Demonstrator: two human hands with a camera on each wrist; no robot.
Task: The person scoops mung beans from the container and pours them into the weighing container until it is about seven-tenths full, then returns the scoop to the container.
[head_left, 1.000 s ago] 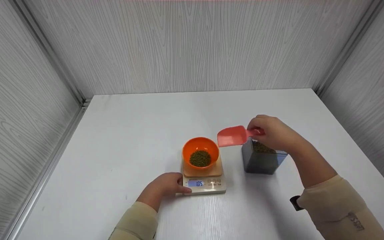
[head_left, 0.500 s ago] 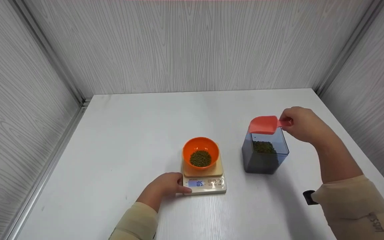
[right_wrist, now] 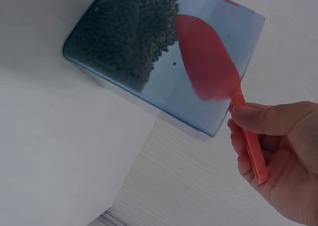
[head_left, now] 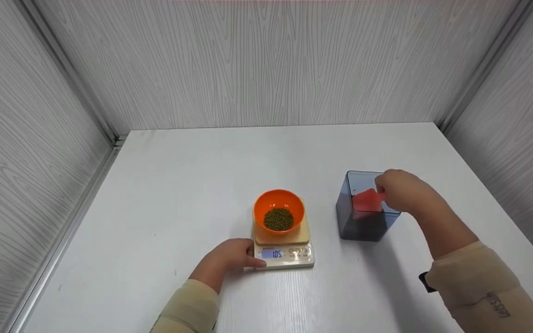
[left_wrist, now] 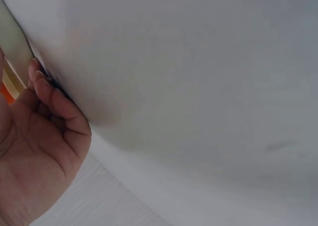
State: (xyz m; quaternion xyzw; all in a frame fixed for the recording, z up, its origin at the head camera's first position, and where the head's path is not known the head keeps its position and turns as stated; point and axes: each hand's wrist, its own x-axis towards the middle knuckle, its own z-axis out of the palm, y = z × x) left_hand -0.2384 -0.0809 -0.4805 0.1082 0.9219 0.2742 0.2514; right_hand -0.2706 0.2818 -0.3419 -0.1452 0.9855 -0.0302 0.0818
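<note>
In the head view my right hand [head_left: 400,192] grips the handle of a red scoop [head_left: 368,201], whose blade is down inside a clear bluish container [head_left: 363,226]. The right wrist view shows the scoop's blade [right_wrist: 206,62] beside a heap of small green beans [right_wrist: 126,32], seen through the container wall. My left hand [head_left: 232,256] holds the front left corner of a kitchen scale [head_left: 289,263], thumb on top, fingers [left_wrist: 57,102] curled against its side. On the scale stands an orange bowl [head_left: 259,206] with green beans [head_left: 279,219] in its bottom.
The white table [head_left: 192,175] carries the scale near its middle and the container to the right. A grey wood-grain panel [head_left: 266,64] closes the back, with panels at left and right.
My right hand moved the scoop right, away from beside the bowl to over the container, then lowered it inside. The left hand, scale and bowl have stayed put.
</note>
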